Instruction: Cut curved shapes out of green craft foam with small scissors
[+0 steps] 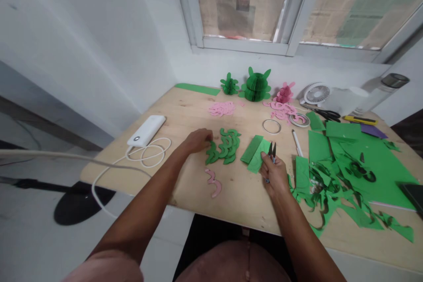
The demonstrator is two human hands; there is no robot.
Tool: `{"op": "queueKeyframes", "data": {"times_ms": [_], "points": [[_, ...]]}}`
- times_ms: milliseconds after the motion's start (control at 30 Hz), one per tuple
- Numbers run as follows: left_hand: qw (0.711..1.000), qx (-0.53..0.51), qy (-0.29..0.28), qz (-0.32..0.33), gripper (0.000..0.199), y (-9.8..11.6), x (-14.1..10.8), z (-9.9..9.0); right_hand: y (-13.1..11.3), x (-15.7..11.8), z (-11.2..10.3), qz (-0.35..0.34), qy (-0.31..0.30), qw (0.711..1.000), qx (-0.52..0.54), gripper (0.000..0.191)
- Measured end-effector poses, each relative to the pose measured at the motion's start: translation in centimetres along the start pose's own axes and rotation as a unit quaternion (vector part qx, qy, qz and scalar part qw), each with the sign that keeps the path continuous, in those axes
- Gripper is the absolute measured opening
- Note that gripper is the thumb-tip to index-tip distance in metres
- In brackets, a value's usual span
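Observation:
My left hand (199, 140) is at the left side of a pile of green curved paper cutouts (228, 145), its fingers bent together with the tips at the edge of a green paper cutout (212, 154). My right hand (276, 173) is closed around small scissors (271, 150), with the dark blades pointing away from me. The thumb of that hand also lies at the edge of a green paper piece (256, 163) with curved lines drawn on it. Beside it is a folded green paper strip (251, 149). A pink wavy cutout (215, 188) lies nearer to me.
Green sheets and scraps (333, 180) cover the table's right side. A white pen (296, 142), tape ring (271, 126), black scissors (327, 114) and yellow cutter (360, 120) lie around. Pink cutouts (222, 108) and green paper figures (256, 86) are farther back. A corded power bank (147, 130) sits left.

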State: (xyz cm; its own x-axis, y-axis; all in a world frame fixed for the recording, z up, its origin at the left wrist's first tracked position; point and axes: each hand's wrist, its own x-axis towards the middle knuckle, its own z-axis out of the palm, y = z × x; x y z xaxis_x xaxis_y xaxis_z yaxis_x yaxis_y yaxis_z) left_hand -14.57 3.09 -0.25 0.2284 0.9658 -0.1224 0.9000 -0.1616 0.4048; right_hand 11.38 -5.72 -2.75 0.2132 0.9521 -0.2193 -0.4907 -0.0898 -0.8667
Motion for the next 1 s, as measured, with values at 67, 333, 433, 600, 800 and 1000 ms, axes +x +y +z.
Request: {"op": "queueKeyframes", "data": {"times_ms": [67,333,433,600,800,1000], "points": [[1.0,-0.014,0.001,-0.002,0.01,-0.3,-0.4,-0.4,0.0,0.0,0.0,0.002,0.002,1.0,-0.001,0.047],[0.969,-0.245,0.01,-0.039,0.012,-1.7,-3.8,-2.9,0.0,0.0,0.0,-0.001,0.0,1.0,-0.015,0.046],[0.949,-0.308,0.012,-0.058,0.015,-2.1,-4.6,-3.0,-0.1,-0.1,0.0,0.002,0.002,1.0,-0.011,0.046],[0.938,-0.336,0.031,-0.083,0.016,-2.4,-4.8,-2.7,-0.1,-0.2,0.1,0.002,0.003,1.0,0.003,0.046],[0.896,-0.427,0.068,-0.101,0.018,-2.4,-5.3,-2.8,0.0,-0.1,0.0,0.001,0.004,1.0,0.002,0.046],[0.784,-0.552,0.21,-0.193,0.023,-0.6,-4.7,0.1,0.0,-0.1,0.1,0.001,-0.002,1.0,-0.004,0.046]]}}
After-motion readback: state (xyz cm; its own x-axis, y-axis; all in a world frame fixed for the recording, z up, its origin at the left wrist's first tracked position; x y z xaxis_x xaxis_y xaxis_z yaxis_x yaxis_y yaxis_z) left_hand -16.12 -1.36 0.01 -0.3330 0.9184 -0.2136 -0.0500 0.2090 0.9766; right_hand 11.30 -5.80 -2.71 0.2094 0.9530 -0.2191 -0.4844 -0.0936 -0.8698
